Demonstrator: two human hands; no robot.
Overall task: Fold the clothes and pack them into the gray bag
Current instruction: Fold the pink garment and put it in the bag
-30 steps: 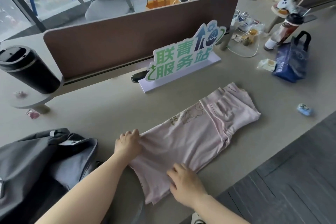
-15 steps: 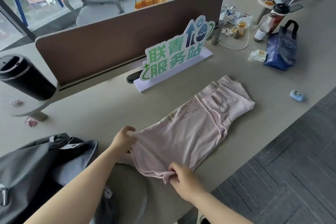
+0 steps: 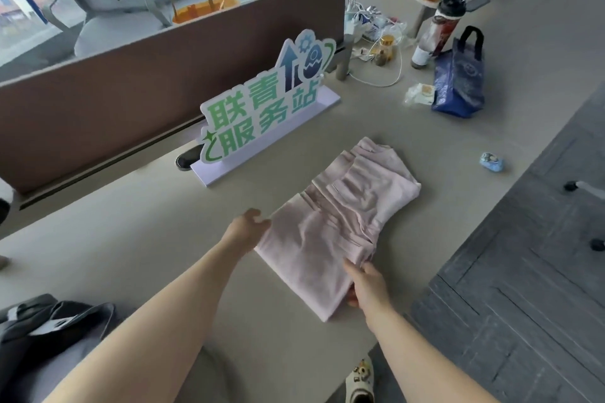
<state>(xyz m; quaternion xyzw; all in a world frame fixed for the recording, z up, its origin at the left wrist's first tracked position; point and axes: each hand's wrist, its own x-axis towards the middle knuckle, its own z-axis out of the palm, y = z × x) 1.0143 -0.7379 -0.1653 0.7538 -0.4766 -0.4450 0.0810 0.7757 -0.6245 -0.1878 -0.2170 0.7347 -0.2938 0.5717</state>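
Grey desk (image 3: 137, 258): pink garment (image 3: 330, 222) lying folded mid-surface, gray bag (image 3: 49, 334) sitting at the near-left edge. Left hand (image 3: 244, 232) and right hand (image 3: 368, 286) are pinching its near corners. Likely handling light, soft and floppy; best lifted by supporting both folded edges.

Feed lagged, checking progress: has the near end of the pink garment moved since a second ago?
Yes. The pink garment has had its near end folded over, away from the gray bag, toward the sign.

Beyond the grip a green-lettered sign (image 3: 266, 105) stands against the brown divider (image 3: 131, 82), with a blue tote (image 3: 458, 82) and bottle (image 3: 435, 33) off right and a small blue trinket (image 3: 491, 162) nearer.
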